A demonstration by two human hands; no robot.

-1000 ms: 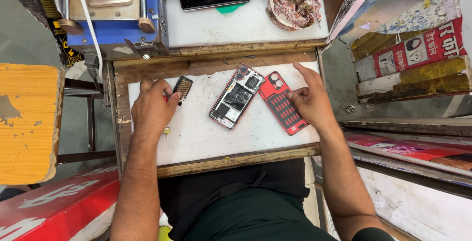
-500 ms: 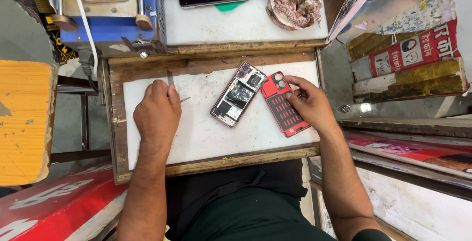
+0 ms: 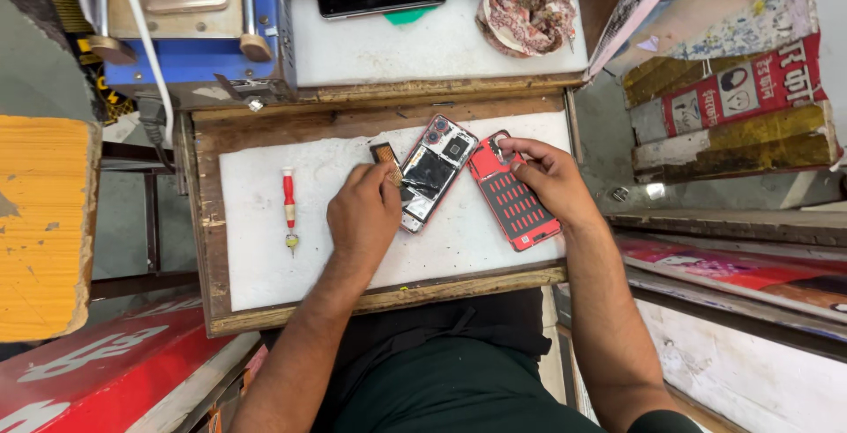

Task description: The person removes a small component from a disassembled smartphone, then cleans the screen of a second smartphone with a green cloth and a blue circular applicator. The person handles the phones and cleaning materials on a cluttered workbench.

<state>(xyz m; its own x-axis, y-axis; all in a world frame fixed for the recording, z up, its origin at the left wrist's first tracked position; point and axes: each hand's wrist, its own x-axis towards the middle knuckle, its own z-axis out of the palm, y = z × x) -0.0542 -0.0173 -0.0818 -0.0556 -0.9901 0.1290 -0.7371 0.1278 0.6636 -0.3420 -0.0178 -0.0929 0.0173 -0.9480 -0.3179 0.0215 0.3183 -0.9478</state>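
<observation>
Head view, hands (image 3: 366, 212) touching opened phone (image 3: 430, 173)

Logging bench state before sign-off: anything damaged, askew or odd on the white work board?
The opened phone lies diagonally with its internals exposed, its red back cover off beside it under the right hand. The left hand rests at the phone's edge. A red screwdriver lies apart, to the left. No breakage is visible.
</observation>
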